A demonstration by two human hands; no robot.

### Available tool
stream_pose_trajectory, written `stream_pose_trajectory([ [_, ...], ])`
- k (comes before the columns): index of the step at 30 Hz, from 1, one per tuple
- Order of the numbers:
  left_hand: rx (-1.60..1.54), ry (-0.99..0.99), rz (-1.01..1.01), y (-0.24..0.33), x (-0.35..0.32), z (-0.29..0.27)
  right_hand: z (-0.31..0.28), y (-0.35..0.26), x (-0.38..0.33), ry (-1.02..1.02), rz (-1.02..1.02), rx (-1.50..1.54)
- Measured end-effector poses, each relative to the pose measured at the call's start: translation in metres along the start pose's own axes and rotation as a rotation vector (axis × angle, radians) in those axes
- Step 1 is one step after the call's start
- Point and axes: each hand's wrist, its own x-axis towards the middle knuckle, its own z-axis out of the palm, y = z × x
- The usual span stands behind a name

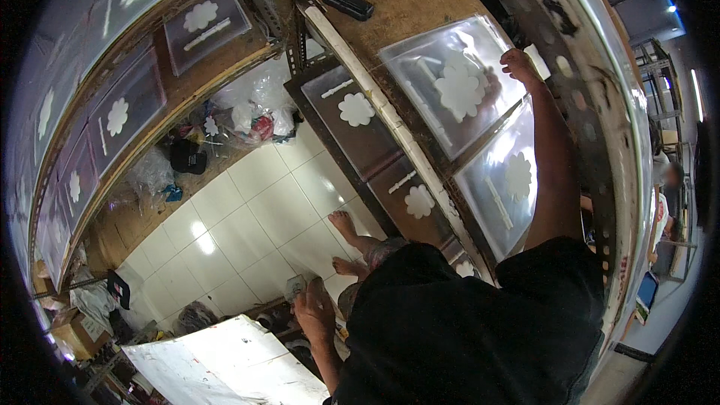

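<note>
My left hand (313,313) is low in the view, beside a white board. Its fingers are closed around a small grey-green block-like thing (295,287), too small to name exactly. My right arm reaches up across the shelf to a clear plastic sheet (412,52) with a white flower-shaped piece (460,87) and a white strip. There my right hand (519,67) is at the sheet's right edge, fingers bent and drawn together. Whatever lies between them is hidden. Below that sheet lies another clear sheet (480,172) with a similar white flower (518,175), partly beside my forearm.
Metal-framed shelves (259,49) with more flower-marked sheets curve along the left. A black case (347,3) lies on the brown shelf top. Plastic bags (255,94) are piled under the left shelf. A white board (225,356) stands near the lower edge, above pale floor tiles (247,202).
</note>
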Motion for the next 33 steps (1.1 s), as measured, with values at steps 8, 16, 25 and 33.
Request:
stream_pose_trajectory([
  [8,-0.161,-0.228,-0.196,-0.013,-0.022,0.045,-0.044,0.063,0.075,-0.069,-0.325,0.191],
  [16,-0.195,-0.303,-0.276,-0.010,-0.013,0.038,-0.013,0.014,0.056,0.089,-0.030,-0.090],
  [25,-0.212,-0.299,-0.322,-0.011,-0.005,0.043,-0.019,0.001,0.022,0.146,-0.211,0.084],
  [33,-0.201,-0.426,-0.416,-0.022,-0.007,0.051,-0.009,-0.012,0.029,0.125,0.043,-0.093],
])
